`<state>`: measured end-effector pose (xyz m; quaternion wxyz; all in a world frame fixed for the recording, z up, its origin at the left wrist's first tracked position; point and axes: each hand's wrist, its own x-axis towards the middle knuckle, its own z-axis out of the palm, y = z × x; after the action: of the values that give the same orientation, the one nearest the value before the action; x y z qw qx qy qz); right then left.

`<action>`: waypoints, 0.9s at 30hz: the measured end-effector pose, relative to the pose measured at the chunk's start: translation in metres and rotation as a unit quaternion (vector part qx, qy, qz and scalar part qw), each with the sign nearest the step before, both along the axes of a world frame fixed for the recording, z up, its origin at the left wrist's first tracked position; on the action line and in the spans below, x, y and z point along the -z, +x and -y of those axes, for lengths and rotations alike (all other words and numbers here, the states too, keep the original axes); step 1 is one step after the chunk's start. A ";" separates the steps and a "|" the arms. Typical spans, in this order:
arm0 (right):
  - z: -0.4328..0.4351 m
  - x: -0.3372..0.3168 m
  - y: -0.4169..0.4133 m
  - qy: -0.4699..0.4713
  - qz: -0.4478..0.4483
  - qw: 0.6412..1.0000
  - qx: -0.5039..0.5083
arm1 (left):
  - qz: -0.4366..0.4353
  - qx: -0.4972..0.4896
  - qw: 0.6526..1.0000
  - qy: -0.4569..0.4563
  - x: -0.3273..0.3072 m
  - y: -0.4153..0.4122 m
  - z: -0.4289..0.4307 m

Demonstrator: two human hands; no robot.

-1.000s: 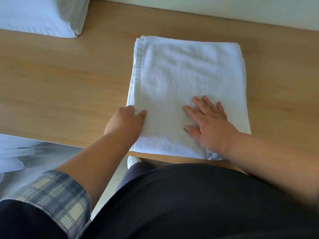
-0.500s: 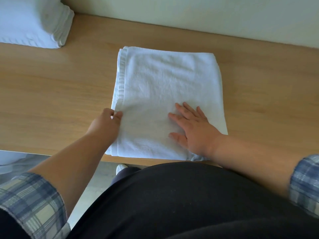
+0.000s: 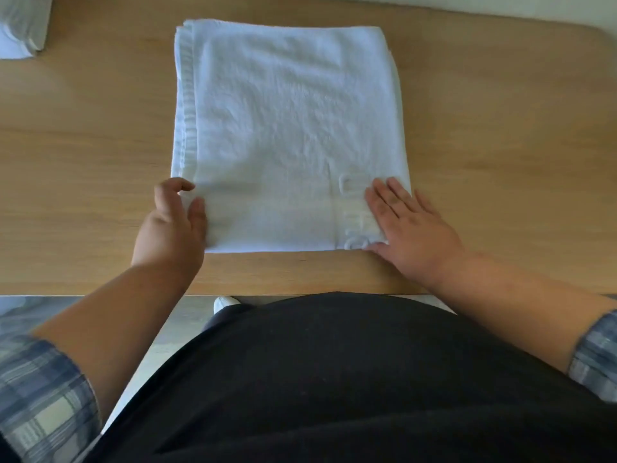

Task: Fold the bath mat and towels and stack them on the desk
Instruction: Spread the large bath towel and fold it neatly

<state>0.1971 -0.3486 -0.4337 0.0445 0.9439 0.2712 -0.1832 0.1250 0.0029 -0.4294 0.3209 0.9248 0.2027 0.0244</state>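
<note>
White towel [image 3: 290, 128] lying folded mid-frame on desk [image 3: 83, 162]. Left hand [image 3: 173, 225] curling loosely at lower-left corner, maybe pinching edge; right hand [image 3: 410, 225] pressing flat, fingers spread. Worth squaring corners before folding again.

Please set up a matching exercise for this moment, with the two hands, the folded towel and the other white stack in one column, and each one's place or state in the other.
Column one:
1. left hand
2. right hand
3. folded towel
4. white stack

Column two:
A. far left corner of the desk, cut off by the frame
B. flat, palm down, on the towel's near right corner
C. lying flat mid-desk
D. curled at the towel's near left corner

Pairs: 1-D, 2-B, 3-C, 4-A
</note>
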 end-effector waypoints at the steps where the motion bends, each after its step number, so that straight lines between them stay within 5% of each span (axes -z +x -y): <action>1: -0.001 0.000 0.007 0.000 0.005 1.000 0.011 | 0.003 0.006 1.000 0.004 -0.001 0.009 -0.002; 7: -0.008 -0.008 0.010 -0.016 -0.019 0.999 0.038 | -0.030 0.006 1.000 -0.004 -0.006 0.022 -0.006; 11: -0.012 -0.027 0.016 0.105 -0.040 0.989 0.093 | -0.078 -0.017 0.996 -0.026 -0.015 0.027 -0.005; 13: -0.024 -0.034 0.039 0.243 0.008 0.956 0.162 | -0.068 -0.003 0.997 0.038 -0.018 0.029 -0.003; 15: -0.041 -0.038 0.083 0.339 0.047 0.900 0.270 | 0.025 0.121 0.974 0.190 -0.026 0.037 0.007; 17: -0.058 -0.040 0.139 0.378 0.030 0.846 0.375 | 0.080 0.263 0.935 0.224 -0.028 0.056 0.016; 19: -0.067 -0.040 0.194 0.383 0.003 0.811 0.442 | -0.001 0.329 0.928 0.176 -0.025 0.072 0.024; 21: -0.070 -0.036 0.238 0.329 -0.011 0.815 0.477 | -0.067 0.304 0.941 0.130 -0.014 0.076 0.025; 24: -0.065 -0.023 0.270 0.241 -0.032 0.844 0.478 | -0.048 0.300 0.943 0.135 0.000 0.071 0.022; 27: -0.056 -0.014 0.278 0.290 -0.075 0.809 0.505 | -0.045 0.301 0.941 0.147 0.004 0.069 0.023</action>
<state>0.4752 -0.2926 -0.4198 -0.3504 0.9001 -0.2011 -0.1629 0.1939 -0.0198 -0.4335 0.1642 0.9798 -0.0766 -0.0850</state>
